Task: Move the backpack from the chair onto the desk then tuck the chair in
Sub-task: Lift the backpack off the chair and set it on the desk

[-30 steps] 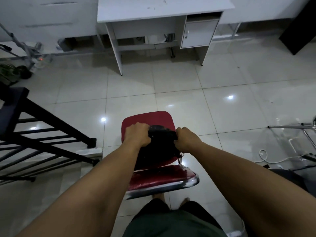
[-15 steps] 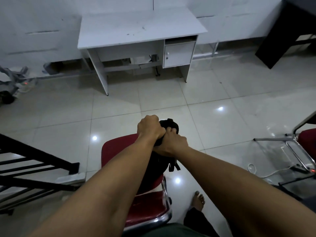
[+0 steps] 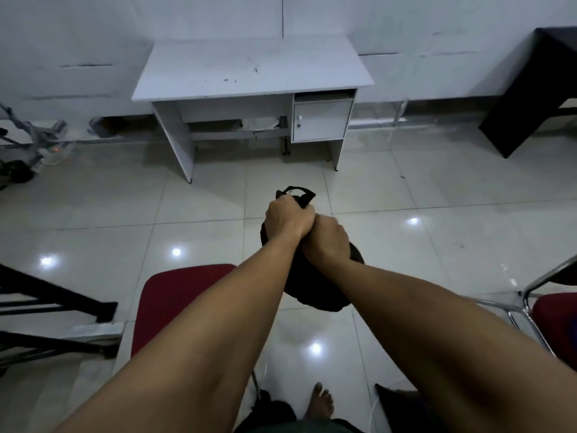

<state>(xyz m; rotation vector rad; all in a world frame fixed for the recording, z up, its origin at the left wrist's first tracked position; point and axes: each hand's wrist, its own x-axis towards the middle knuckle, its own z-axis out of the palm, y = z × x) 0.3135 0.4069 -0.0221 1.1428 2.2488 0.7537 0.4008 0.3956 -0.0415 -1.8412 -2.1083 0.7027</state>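
Desk (image 3: pixel 249 70) first, since the coming move turns on it: the white top lies straight ahead of the joined hands, across a stretch of bare tiled floor (image 3: pixel 437 245), its long edge running left to right across the view and its surface bare apart from a few dark specks. Its cupboard door sits under the right end, so the open knee space for the seat is under the left and middle.

Next down in size, the red chair (image 3: pixel 178 295) stands low in the view, left of centre, partly behind the left forearm; it is well apart from the desk and not yet tucked in.

The black backpack (image 3: pixel 315 289) hangs clear of the chair seat, to its right, its long axis running roughly down from the grip (its lower end over floor, not over cushion).

Both hands hold it at the top. The left hand (image 3: pixel 288 218) is closed in a fist around the carry strap, whose loop pokes out beyond the knuckles; the right hand (image 3: pixel 327 240) is clenched just behind it, touching it. The left hand is the nearer to the desk. I judge the carry forward remains.
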